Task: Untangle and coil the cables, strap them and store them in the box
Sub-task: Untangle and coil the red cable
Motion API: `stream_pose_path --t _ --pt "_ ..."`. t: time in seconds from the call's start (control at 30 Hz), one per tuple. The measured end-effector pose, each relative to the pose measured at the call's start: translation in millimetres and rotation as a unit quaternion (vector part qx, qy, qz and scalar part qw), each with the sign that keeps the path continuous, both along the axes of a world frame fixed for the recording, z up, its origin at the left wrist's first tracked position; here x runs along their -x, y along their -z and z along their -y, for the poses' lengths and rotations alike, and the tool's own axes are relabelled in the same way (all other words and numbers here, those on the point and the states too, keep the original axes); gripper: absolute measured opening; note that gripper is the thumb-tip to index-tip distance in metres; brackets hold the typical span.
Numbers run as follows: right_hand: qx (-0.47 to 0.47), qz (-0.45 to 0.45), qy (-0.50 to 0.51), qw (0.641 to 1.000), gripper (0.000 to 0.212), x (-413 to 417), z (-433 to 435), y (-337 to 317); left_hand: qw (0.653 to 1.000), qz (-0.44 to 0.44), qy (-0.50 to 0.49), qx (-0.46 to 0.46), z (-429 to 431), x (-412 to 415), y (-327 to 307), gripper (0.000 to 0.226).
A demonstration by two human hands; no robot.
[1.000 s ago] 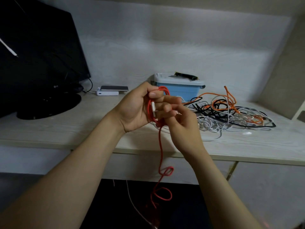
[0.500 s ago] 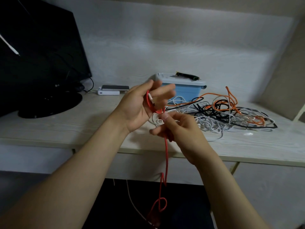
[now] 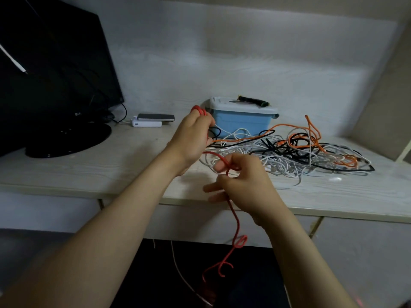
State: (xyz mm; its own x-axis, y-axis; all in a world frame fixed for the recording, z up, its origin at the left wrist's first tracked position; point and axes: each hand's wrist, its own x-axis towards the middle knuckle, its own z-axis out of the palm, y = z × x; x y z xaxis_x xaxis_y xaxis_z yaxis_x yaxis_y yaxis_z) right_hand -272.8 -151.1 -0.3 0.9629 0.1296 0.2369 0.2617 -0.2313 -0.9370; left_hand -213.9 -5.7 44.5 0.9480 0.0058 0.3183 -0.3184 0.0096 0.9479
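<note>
left hand (image 3: 191, 138) fingers clench the red cable (image 3: 234, 218) loops; right hand (image 3: 246, 187) fingers pinch its strand hanging past the counter (image 3: 89, 174) edge.

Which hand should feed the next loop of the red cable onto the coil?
The right hand: it grips the dangling red cable, while the left hand is busy holding the coil.
</note>
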Motion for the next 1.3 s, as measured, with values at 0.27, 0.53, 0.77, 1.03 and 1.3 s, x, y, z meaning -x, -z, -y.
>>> stream_pose_path --t 0.27,0.53,0.77,1.03,1.3 --pt "0.126 0.195 0.105 0.967 0.048 -13 -2 8 0.983 0.005 -0.048 -0.179 -3 -9 15 0.027" --pt "0.128 0.260 0.130 0.948 0.040 -17 3 13 0.964 -0.002 0.004 -0.265 0 6 10 0.021" --pt "0.061 0.362 0.182 0.912 0.030 -29 15 7 0.931 -0.199 0.282 -0.119 -13 16 3 0.040" --pt "-0.047 0.276 0.085 0.956 0.028 -28 -5 16 0.882 -0.211 0.421 0.029 -19 22 -2 0.036" --pt "-0.177 0.182 0.138 0.957 0.051 -21 -17 7 0.929 -0.175 0.324 -0.027 -7 25 -8 0.035"
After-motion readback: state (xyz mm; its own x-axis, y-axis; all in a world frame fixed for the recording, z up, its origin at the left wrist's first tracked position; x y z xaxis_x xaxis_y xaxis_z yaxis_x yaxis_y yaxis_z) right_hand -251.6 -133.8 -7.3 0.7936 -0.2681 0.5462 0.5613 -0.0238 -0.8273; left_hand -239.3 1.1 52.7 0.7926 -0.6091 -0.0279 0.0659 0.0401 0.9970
